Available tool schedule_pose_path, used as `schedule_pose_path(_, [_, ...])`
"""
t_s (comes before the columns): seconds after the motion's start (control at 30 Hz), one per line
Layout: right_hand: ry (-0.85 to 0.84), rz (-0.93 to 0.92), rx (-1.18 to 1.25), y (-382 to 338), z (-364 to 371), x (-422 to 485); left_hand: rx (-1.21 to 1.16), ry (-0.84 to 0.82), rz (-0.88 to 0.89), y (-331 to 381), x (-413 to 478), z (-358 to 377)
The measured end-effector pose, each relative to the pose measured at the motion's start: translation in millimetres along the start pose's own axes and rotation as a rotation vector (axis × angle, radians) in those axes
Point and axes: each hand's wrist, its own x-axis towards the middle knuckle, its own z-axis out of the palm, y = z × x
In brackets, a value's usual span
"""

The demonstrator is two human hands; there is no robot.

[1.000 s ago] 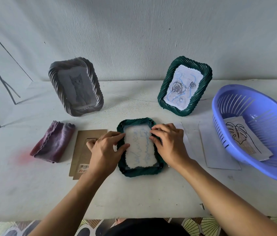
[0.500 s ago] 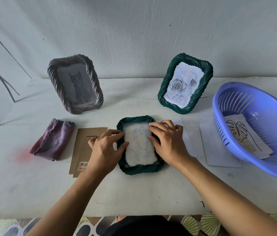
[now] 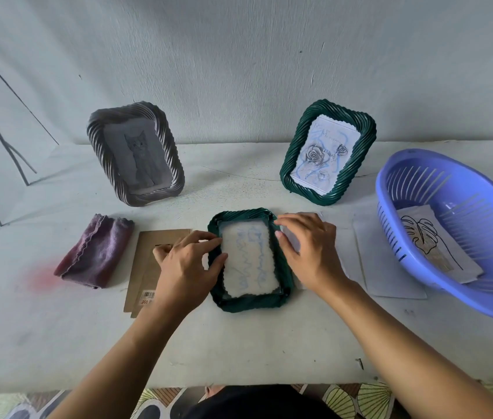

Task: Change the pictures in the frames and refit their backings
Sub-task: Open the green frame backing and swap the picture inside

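Note:
A dark green woven frame [image 3: 249, 302] lies face down in the middle of the white table. A white picture sheet [image 3: 248, 261] with blue writing showing through sits in its opening. My left hand [image 3: 186, 267] rests on the frame's left edge, fingertips touching the sheet's left side. My right hand [image 3: 307, 252] hovers at the frame's right edge, fingers spread, its thumb tip at the sheet's border. A brown cardboard backing [image 3: 145, 264] lies flat just left of the frame, partly under my left hand.
A grey frame with a cat picture [image 3: 136, 154] and a green frame with a rose picture [image 3: 326, 152] stand upright at the back. A folded purple cloth [image 3: 95, 252] lies at left. White sheets [image 3: 381, 267] lie at right beside a blue basket [image 3: 414, 261] holding a leaf drawing [image 3: 426, 237].
My right hand has lifted off the sheet and shifted right to the frame's edge, uncovering more of the sheet. My left hand stays at the left edge.

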Motion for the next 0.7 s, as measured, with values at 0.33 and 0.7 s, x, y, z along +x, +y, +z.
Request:
schedule_pose_path(0.33, [-0.052, 0.206, -0.331, 29.4, -37.5, -10.7, -0.063, -0.007, 0.171, 54.7, 26.2, 14.6])
schedule_pose_path(0.7, [-0.242, 0.265, -0.360, 29.9, -47.4, -9.7, 0.301, -0.296, 0.260, 89.8, 73.8, 49.0])
